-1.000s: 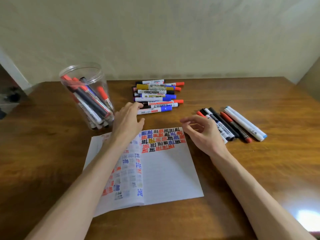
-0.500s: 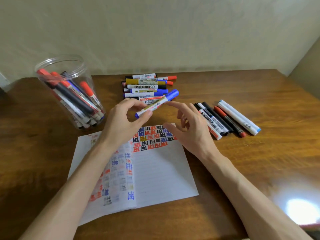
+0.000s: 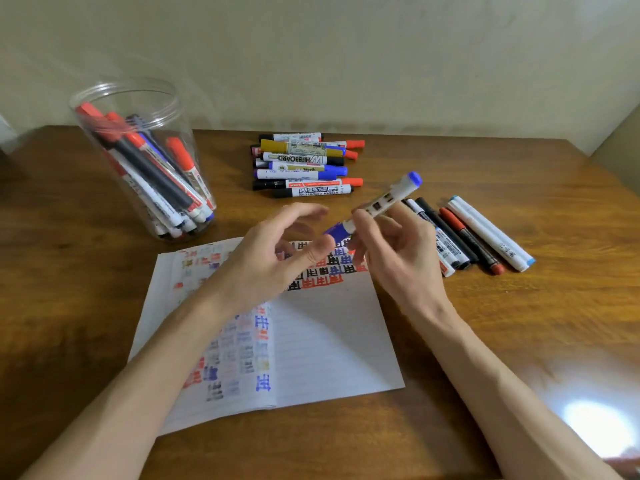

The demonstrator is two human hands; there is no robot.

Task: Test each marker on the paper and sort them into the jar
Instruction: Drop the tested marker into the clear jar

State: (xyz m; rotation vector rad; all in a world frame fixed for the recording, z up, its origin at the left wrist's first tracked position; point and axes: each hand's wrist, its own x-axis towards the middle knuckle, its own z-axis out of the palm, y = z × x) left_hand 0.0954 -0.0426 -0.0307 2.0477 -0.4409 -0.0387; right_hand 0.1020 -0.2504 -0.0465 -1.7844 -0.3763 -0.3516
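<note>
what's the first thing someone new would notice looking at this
The white marker with blue ends is held up at the centre in the right hand, above the lined white paper covered in red, blue and black test marks. At back left a clear plastic jar stands part-filled with markers, and loose markers lie in a pile at the back and a row on the right.

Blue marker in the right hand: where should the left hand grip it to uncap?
Pinch the long blue cap at the lower-left end of the blue marker, coming from the left. The right hand grips the barrel, so that end juts free toward the open left hand.
</note>
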